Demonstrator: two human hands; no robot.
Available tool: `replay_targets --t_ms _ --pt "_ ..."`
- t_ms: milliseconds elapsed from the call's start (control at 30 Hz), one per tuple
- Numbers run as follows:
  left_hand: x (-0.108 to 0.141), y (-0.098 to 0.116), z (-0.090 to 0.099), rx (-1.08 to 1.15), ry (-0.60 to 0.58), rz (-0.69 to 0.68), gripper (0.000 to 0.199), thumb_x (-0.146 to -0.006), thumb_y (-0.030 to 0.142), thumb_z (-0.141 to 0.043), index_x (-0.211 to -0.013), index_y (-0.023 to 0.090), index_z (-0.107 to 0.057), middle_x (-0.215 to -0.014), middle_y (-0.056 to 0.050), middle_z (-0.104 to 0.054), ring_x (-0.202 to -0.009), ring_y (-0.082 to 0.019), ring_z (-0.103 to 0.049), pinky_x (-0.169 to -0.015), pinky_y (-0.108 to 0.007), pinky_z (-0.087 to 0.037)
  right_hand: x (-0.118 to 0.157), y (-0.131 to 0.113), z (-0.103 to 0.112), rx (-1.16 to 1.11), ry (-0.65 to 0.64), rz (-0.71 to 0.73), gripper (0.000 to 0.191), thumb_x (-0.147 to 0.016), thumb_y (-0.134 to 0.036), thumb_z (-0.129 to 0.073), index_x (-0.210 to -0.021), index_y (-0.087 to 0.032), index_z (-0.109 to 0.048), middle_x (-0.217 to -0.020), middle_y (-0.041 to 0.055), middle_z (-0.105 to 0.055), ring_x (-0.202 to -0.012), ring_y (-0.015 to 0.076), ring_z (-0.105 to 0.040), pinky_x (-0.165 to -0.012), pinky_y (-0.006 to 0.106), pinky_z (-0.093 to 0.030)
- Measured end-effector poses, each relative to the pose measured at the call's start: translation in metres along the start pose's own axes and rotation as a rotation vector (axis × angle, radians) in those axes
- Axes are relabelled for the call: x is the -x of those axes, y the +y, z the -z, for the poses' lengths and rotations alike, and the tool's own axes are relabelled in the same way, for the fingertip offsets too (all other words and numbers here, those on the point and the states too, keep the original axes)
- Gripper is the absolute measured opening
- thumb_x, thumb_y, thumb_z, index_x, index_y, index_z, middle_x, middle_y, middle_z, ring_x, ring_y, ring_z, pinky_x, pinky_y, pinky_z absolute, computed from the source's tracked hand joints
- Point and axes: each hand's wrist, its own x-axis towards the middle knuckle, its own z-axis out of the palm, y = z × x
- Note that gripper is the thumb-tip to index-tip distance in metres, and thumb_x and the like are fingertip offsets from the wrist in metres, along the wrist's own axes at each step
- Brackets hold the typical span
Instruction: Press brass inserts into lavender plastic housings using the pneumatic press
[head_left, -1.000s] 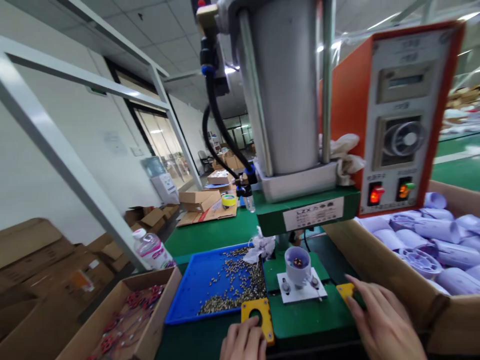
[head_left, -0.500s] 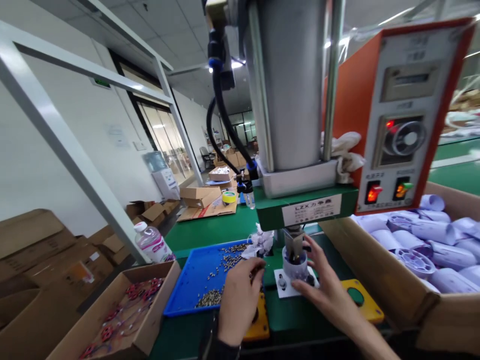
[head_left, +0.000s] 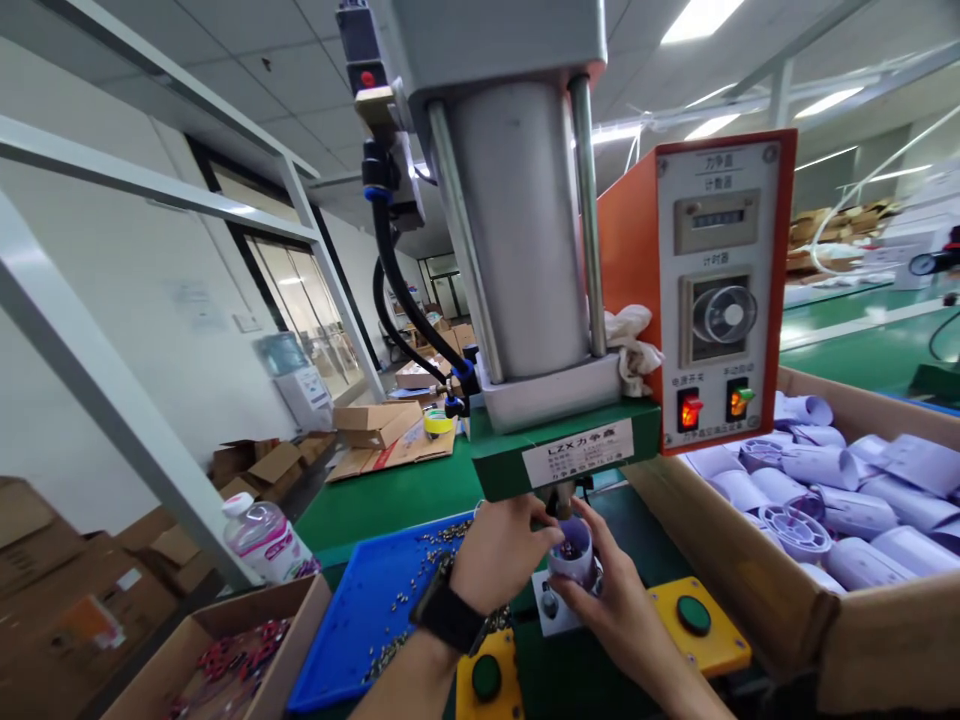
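Observation:
A short white plastic cylinder (head_left: 572, 562), open at the top, stands on a metal fixture plate (head_left: 551, 605) under the press head (head_left: 559, 500). Something dark and reddish shows inside it. My right hand (head_left: 616, 585) curls round its right side, thumb in front and fingers behind. Over the cylinder's left rim, my left hand (head_left: 506, 550) has its fingertips pinched together under the press. What they hold, if anything, is hidden. A dark watch band circles my left wrist. Beside that hand, a blue tray (head_left: 352, 590) carries many small metal fasteners (head_left: 390, 655).
Yellow button boxes with green buttons flank the fixture, one on the left (head_left: 487, 680) and one on the right (head_left: 701, 625). A carton (head_left: 780, 600) of white plastic cylinders stands right. Left are a box (head_left: 300, 625) of red wired parts and a bottle (head_left: 262, 540).
My left hand has moved from the tray's edge up to the cylinder's rim. My right hand has closed in round the cylinder. The view has turned right and tilted up, and the press head is raised.

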Motion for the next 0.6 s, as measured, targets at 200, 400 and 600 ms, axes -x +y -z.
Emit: replay_targets --t_ms 200,400,600 --pt "-0.007 0.004 -0.009 -0.034 -0.052 -0.028 0.008 -0.068 0.018 -0.060 -0.074 0.018 -0.066 -0.078 -0.002 -0.072 -0.078 -0.017 -0.065 -0.075 -0.028 -0.047 -0.001 -0.003 0.003 -0.083 -0.033 0.049 0.074 -0.074 -0.014 -0.062 -0.141 -0.023 -0.033 -0.131 0.0092 -0.060 -0.119 0.0213 -0.058 -0.102 0.037 -0.046" --pt "-0.011 0.008 -0.009 -0.092 -0.045 -0.034 0.004 -0.064 0.018 -0.064 -0.067 0.018 -0.062 -0.079 -0.002 -0.069 -0.077 -0.019 -0.062 -0.073 -0.031 -0.046 -0.003 0.001 0.003 -0.050 -0.048 0.079 0.074 -0.074 -0.014 -0.062 -0.141 -0.025 -0.033 -0.133 0.0086 -0.059 -0.121 0.0224 -0.057 -0.102 0.040 -0.046" --pt "0.000 0.014 0.002 -0.038 -0.026 -0.058 0.015 -0.075 0.024 -0.061 -0.088 0.021 -0.067 -0.083 0.000 -0.073 -0.075 -0.016 -0.064 -0.070 -0.026 -0.048 0.002 -0.002 0.025 0.213 -0.067 0.134 0.071 -0.081 -0.024 -0.061 -0.144 -0.026 -0.029 -0.133 0.0093 -0.057 -0.123 0.0235 -0.054 -0.103 0.043 -0.044"
